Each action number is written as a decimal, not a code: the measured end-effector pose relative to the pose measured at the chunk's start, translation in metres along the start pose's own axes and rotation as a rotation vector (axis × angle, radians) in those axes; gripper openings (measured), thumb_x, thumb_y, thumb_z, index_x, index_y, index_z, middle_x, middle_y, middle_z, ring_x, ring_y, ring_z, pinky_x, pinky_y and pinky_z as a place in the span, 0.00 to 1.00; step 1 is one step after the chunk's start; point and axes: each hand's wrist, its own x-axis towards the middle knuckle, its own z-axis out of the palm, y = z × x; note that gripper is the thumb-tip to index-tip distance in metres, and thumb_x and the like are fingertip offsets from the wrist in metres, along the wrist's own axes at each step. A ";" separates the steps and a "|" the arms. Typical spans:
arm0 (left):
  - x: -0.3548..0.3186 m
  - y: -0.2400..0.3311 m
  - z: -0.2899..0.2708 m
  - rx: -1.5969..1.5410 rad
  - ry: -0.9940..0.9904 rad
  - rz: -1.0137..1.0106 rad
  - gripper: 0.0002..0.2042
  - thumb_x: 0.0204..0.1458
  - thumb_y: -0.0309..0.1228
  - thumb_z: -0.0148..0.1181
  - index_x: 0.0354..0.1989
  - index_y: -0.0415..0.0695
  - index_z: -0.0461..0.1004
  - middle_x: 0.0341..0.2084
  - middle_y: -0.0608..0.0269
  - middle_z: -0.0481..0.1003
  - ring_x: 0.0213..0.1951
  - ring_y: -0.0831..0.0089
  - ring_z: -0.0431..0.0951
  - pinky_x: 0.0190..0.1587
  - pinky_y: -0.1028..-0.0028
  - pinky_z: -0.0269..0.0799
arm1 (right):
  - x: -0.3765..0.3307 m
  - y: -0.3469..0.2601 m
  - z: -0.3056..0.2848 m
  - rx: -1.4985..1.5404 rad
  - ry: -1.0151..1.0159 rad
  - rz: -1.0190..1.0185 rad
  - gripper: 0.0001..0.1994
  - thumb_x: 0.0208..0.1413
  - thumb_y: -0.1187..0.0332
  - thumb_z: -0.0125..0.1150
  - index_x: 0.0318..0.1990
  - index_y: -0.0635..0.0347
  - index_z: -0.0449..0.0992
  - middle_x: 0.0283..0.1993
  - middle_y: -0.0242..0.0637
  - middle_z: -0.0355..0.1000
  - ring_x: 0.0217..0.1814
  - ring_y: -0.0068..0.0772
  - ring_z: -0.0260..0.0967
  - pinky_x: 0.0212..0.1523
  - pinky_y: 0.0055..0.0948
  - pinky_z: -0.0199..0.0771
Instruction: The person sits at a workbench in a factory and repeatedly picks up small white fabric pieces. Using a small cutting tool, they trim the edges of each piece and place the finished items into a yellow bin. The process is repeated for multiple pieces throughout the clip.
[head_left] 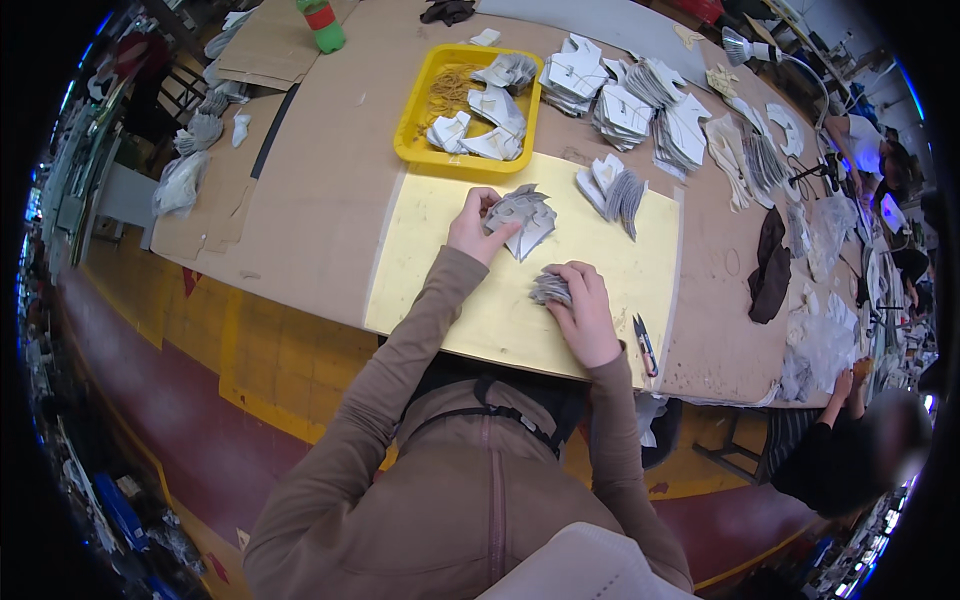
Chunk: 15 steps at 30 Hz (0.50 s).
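**Grey cut pieces, one stack in each hand**

Grey is the colour of both bundles over the pale yellow rectangular work mat. The left hand grips a fanned stack of grey, curved cut fabric pieces by its left edge; the fan spreads away to the right and toward the far side. The right hand is clenched over a smaller grey bundle of cut pieces, which pokes out to its left. The small bundle lies just nearer the body than the fan, close but apart. A yellow plastic tray of similar pieces sits beyond, and small black snips lie right of the right hand.
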 end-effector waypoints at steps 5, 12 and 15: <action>-0.016 0.006 -0.021 -0.232 0.054 0.098 0.23 0.48 0.19 0.67 0.52 0.38 0.66 0.43 0.62 0.72 0.47 0.76 0.73 0.51 0.75 0.72 | -0.011 -0.001 0.007 -0.066 0.203 -0.117 0.31 0.45 0.79 0.66 0.61 0.62 0.65 0.53 0.48 0.66 0.57 0.50 0.63 0.58 0.41 0.63; -0.025 -0.002 -0.104 -0.268 0.138 0.013 0.23 0.50 0.20 0.67 0.55 0.36 0.68 0.45 0.59 0.74 0.47 0.75 0.75 0.51 0.75 0.72 | -0.007 0.014 0.013 -0.242 0.154 -0.010 0.31 0.45 0.72 0.69 0.60 0.59 0.65 0.53 0.41 0.68 0.55 0.40 0.66 0.59 0.39 0.54; -0.031 -0.014 -0.133 -0.163 0.124 -0.009 0.22 0.51 0.22 0.66 0.55 0.35 0.69 0.44 0.59 0.76 0.45 0.74 0.76 0.49 0.75 0.73 | -0.006 0.017 0.011 -0.135 0.215 -0.010 0.31 0.45 0.69 0.70 0.59 0.57 0.66 0.53 0.36 0.69 0.55 0.36 0.65 0.60 0.38 0.49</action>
